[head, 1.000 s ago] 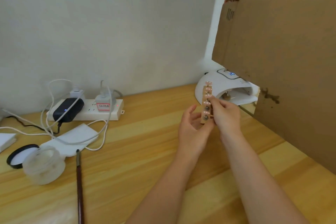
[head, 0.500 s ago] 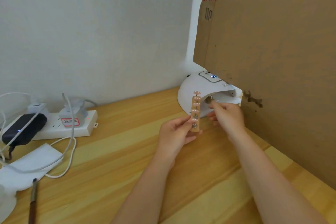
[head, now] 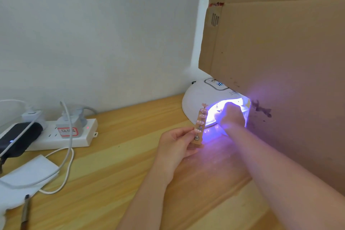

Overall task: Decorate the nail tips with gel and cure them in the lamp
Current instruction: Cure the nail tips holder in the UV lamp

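A white curing lamp (head: 197, 97) stands at the back right of the wooden table, lit violet inside, with digits on its display. My right hand (head: 231, 115) reaches into the lamp's mouth; glare washes out its fingers, so I cannot tell what they hold. My left hand (head: 175, 144) pinches the lower end of a wooden holder strip (head: 198, 132) just left of the lamp's opening. The strip stands nearly upright and carries several pink nail tips (head: 201, 117) on metal pegs.
A large cardboard sheet (head: 280, 61) walls off the right side and overhangs the lamp. At the left lie a white power strip (head: 56, 136) with plugs and cables, a black adapter (head: 18, 138), a white pad (head: 28, 172) and a brush handle (head: 25, 213).
My right hand left the holder strip and went into the lamp, which lit up violet. My left hand keeps hold of the strip. The view has shifted right.
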Available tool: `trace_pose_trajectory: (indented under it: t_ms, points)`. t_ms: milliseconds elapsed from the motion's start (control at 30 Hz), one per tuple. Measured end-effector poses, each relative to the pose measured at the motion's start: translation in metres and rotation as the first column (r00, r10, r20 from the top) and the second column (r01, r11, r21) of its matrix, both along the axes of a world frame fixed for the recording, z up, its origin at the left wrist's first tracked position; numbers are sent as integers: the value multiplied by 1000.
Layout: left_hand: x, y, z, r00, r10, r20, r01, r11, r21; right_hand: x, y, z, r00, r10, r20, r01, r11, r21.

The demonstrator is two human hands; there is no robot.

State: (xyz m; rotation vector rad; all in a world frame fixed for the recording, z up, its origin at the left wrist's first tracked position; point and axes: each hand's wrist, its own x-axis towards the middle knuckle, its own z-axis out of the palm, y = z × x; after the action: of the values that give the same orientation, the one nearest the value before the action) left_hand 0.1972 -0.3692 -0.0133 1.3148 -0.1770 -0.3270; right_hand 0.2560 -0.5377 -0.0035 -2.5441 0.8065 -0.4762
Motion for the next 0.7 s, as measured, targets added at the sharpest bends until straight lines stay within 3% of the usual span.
trace_pose_trajectory:
  t_ms: [233,600,700]
  points:
    - [2,0,1,1000,13,12,-13,1000,15,-14,-1,-6,998,33,54,-35,999,34]
    - [-4,-2,1,997,49,63,-53,996,69,-51,12,-22,998,3,67,0,999,-42]
    - [-3,-2,2,999,43,13,-44,998,49,-53,13,-22,997,9,82,-9,1000,0]
